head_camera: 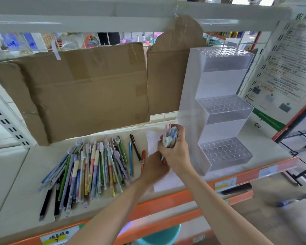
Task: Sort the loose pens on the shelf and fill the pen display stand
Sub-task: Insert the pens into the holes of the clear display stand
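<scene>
Bare shelf (12, 183) surface at far left, open for approach. Pen pile (88, 167) spread across left-centre; loose black pen (135, 147), blue pen (130, 159), red pen (143, 160) just right of it. Both hands (173, 149) with pen bundle (170, 138) fill gap between pile and display stand (217, 112). Cardboard (81, 89) blocks rear. Upper shelf beam (113, 22) limits height. Stand tiers open from above.

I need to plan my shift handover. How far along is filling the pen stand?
Early. Nothing is done: the pen display stand shows no pens in any tier. In hand: the right hand grips a bundle of pens, the left hand at its lower end. Left: the loose pile on the shelf.
</scene>
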A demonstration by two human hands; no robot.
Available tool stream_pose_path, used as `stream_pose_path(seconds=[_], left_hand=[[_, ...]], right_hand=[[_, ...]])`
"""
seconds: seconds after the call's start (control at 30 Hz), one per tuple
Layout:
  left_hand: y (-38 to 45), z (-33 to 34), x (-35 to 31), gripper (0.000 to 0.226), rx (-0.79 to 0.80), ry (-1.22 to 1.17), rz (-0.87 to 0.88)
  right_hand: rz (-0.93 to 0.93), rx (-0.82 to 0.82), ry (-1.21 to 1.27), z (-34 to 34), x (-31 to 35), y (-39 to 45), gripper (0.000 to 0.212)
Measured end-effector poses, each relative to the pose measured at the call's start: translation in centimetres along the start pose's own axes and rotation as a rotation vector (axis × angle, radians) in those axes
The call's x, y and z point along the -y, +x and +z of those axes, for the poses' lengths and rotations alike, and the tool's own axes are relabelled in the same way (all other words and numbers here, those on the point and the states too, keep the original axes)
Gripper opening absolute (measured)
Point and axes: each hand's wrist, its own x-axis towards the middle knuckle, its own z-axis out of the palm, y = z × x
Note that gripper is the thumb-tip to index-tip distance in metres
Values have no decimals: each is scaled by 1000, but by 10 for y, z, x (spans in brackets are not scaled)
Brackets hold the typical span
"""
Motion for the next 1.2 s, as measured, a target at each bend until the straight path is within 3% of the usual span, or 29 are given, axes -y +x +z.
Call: stream_pose_path(seconds=[0.1, 0.2, 0.27, 0.33, 0.53, 0.63, 0.73, 0.87, 1.03, 1.2], left_hand=[[-10, -11, -14, 24, 201, -190, -15], [-21, -16, -20, 33, 517, -609, -78], [-30, -11, -29, 40, 594, -873, -181], [-37, 0, -36, 42, 586, -978, -228], [-45, 32, -62, 34, 525, -958, -258], [-49, 45, -69, 24, 446, -960, -232], [-53, 51, -72, 23, 341, -971, -176], [-61, 50, -71, 28, 205, -897, -108], [-57, 41, -65, 25, 147, -803, -89], [-43, 39, -64, 27, 152, -731, -87]], right_hand=[[112, 13, 119, -18, 7, 10, 38], [217, 113, 318, -42, 12, 12, 32], [247, 187, 395, -54, 14, 10, 19], [259, 221, 398, -64, 14, 10, 15], [327, 323, 433, -103, 11, 10, 14], [292, 428, 320, -124, 11, 8, 20], [267, 431, 107, -140, 9, 5, 34], [230, 495, 37, -143, 7, -3, 18], [247, 480, 103, -130, 8, 0, 4], [286, 415, 81, -126, 7, 9, 13]])
